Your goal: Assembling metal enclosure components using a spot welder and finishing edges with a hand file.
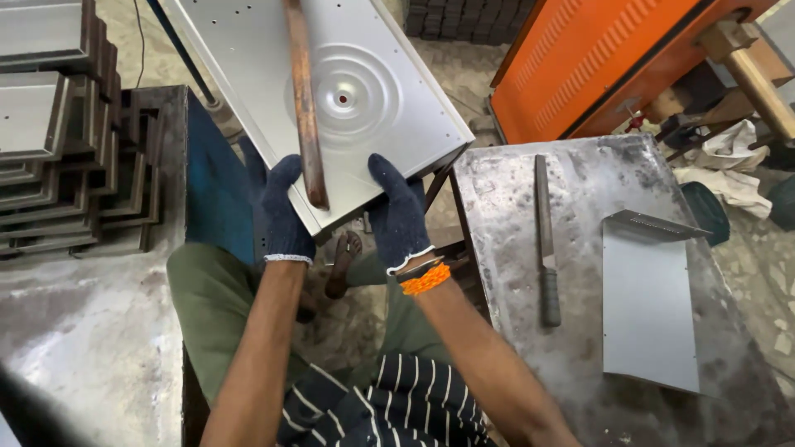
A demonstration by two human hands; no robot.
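Both my hands wear dark blue knit gloves and grip the near edge of a large grey sheet-metal panel (pixel 248 74) with a pressed round dish and a small centre hole. My left hand (pixel 284 211) holds the panel's near left corner. My right hand (pixel 399 213) holds the near right part of the same edge; an orange band is on that wrist. A rusty brown metal bar (pixel 305 108) lies across the top of the panel, its end between my two hands.
A stack of formed metal panels (pixel 66 132) stands at the left. A scratched steel table (pixel 580 331) at the right carries a long file with a grey handle (pixel 545 240) and a bent metal sheet (pixel 650 306). An orange machine (pixel 596 58) stands behind.
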